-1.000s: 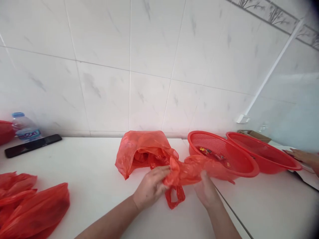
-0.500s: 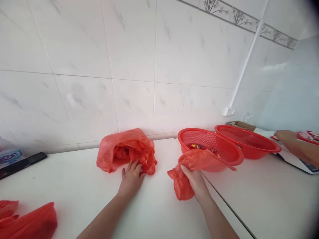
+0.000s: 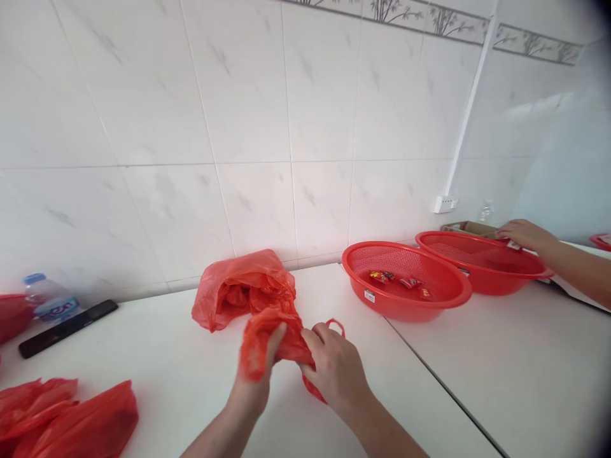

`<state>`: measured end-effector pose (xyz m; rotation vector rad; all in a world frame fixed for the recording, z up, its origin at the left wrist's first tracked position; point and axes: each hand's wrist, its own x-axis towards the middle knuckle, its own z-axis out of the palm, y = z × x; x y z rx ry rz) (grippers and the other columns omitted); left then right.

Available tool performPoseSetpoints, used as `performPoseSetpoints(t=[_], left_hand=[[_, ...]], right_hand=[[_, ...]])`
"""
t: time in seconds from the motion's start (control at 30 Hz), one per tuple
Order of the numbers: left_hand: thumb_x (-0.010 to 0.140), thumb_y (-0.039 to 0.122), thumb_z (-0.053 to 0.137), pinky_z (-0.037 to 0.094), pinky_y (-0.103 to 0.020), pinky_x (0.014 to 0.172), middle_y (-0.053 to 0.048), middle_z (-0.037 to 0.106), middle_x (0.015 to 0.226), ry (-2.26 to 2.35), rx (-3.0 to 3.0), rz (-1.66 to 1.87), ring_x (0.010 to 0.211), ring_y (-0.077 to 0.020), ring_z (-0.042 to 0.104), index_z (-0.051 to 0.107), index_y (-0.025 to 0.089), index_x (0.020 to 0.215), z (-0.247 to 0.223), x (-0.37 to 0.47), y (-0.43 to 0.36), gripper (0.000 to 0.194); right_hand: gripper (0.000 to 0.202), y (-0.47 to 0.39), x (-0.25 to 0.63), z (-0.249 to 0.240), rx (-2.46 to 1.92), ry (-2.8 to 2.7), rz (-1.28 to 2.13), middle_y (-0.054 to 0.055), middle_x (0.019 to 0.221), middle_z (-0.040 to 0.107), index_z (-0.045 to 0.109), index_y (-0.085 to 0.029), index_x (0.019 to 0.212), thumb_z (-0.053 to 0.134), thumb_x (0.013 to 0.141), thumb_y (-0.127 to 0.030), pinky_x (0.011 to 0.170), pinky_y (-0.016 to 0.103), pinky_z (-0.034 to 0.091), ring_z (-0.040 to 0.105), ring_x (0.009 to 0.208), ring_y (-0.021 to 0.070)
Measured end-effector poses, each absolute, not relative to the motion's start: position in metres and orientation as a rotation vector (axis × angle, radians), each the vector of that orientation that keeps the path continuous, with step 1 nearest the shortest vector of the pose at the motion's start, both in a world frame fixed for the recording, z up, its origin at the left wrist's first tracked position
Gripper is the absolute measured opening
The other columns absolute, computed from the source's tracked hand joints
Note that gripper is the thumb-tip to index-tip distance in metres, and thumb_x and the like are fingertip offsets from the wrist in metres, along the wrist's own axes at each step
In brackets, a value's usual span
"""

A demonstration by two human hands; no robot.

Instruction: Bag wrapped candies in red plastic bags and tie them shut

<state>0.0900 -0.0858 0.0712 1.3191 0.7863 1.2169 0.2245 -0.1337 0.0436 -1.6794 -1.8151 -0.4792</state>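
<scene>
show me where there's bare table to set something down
Widest bare table: right side, in front of nearer basket and farther basket. Between phone and open red bag, plus a narrower strip from that bag to the nearer basket. Crowded: the middle, where left hand and right hand hold a crumpled bag, and back right, by another person's hand.

Left hand slightly blurred, fingers mostly hidden by held red plastic bag. Lower-left red plastic bags cut off by frame. Print on bottle label and snack wrappers too small to read. Cardboard box partly behind far red basket. Other person's arm cut at right edge.
</scene>
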Motion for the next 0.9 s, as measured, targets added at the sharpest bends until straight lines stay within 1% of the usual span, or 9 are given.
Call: performPoseSetpoints(t=[0.07,0.2,0.3,0.43,0.5,0.57,0.63,0.77,0.9], left_hand=[[0.076,0.041,0.066,0.052,-0.031,0.066,-0.004,0.065,0.097,0.807,1.091,1.243,0.087,-0.0217,0.062,0.059,0.024,0.101,0.082,0.076,-0.075,0.032],[0.070,0.035,0.073,0.051,-0.026,0.066,0.000,0.064,0.102,0.859,0.924,1.366,0.084,-0.0152,0.061,0.063,0.026,0.100,0.087,0.045,-0.052,0.033],[0.066,0.035,0.076,0.048,-0.022,0.063,0.001,0.065,0.090,0.881,0.908,1.455,0.075,-0.0118,0.060,0.064,0.022,0.090,0.082,0.025,-0.042,0.030],[0.059,0.036,0.080,0.044,-0.021,0.056,0.002,0.060,0.067,0.936,0.922,1.419,0.059,-0.0099,0.054,0.060,0.016,0.072,0.074,0.012,-0.046,0.031],[0.059,0.038,0.080,0.043,-0.021,0.055,0.002,0.059,0.065,0.945,0.943,1.372,0.059,-0.0103,0.052,0.059,0.015,0.069,0.072,0.013,-0.055,0.032],[0.064,0.040,0.077,0.042,-0.021,0.055,0.002,0.059,0.068,0.926,1.007,1.322,0.061,-0.0108,0.051,0.060,0.016,0.070,0.071,0.017,-0.066,0.030],[0.071,0.042,0.071,0.042,-0.021,0.058,0.002,0.059,0.072,0.903,1.120,1.281,0.065,-0.0117,0.051,0.060,0.018,0.072,0.070,0.022,-0.076,0.026],[0.081,0.043,0.060,0.043,-0.026,0.070,-0.002,0.064,0.083,0.910,1.355,1.265,0.079,-0.0171,0.055,0.065,0.021,0.086,0.069,0.027,-0.089,0.024],[0.083,0.044,0.057,0.042,-0.028,0.072,-0.004,0.065,0.087,0.848,1.394,1.306,0.084,-0.0202,0.056,0.066,0.022,0.095,0.079,0.026,-0.096,0.026]], right_hand=[[0.035,-0.136,0.229,0.048,-1.633,-1.780,-0.500,0.003,0.085,0.060,0.056,-0.022,0.104,0.062,0.070,-0.015,0.056,0.026,0.035,0.055,0.066,0.0163],[0.027,-0.139,0.244,0.056,-1.678,-1.639,-0.645,0.001,0.074,0.055,0.056,-0.020,0.078,0.047,0.068,0.004,0.053,0.025,0.032,0.050,0.061,0.0142],[0.032,-0.140,0.253,0.058,-1.734,-1.621,-0.634,0.001,0.070,0.053,0.055,-0.020,0.073,0.042,0.067,0.008,0.055,0.025,0.032,0.050,0.062,0.0144],[0.026,-0.139,0.256,0.059,-1.799,-1.703,-0.435,0.004,0.078,0.057,0.059,-0.021,0.081,0.051,0.066,-0.002,0.062,0.028,0.036,0.053,0.072,0.0188],[0.016,-0.140,0.251,0.061,-1.772,-1.742,-0.301,0.004,0.080,0.059,0.060,-0.022,0.082,0.057,0.069,-0.013,0.066,0.030,0.038,0.054,0.077,0.0211],[0.005,-0.144,0.244,0.064,-1.694,-1.775,-0.197,0.003,0.077,0.058,0.059,-0.022,0.078,0.054,0.077,-0.022,0.068,0.031,0.037,0.052,0.075,0.0202],[0.013,-0.150,0.235,0.070,-1.579,-1.804,-0.114,0.002,0.076,0.057,0.057,-0.021,0.076,0.047,0.082,-0.022,0.068,0.031,0.036,0.050,0.073,0.0181],[0.019,-0.160,0.219,0.079,-1.333,-1.890,0.140,0.000,0.077,0.059,0.055,-0.022,0.076,0.039,0.085,-0.016,0.068,0.028,0.037,0.051,0.073,0.0155],[0.030,-0.151,0.215,0.062,-1.404,-1.759,0.372,-0.001,0.058,0.055,0.050,-0.022,0.062,0.035,0.088,-0.024,0.052,0.026,0.032,0.047,0.052,0.0126]])
